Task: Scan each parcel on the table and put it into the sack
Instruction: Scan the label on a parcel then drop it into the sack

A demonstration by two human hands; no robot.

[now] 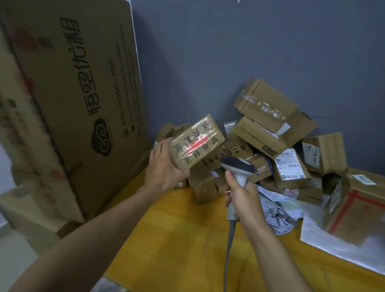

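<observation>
parcel (196, 141) lifted up-left of scanner (236, 167), just beside its head, long axis slanting up-right | left hand (164, 166) grips parcel's lower-left end | right hand (244, 200) wrapped round scanner handle | red streak (197, 144) on parcel face, possibly the beam | pile (275, 135) behind scanner on tabletop (183, 244)
</observation>
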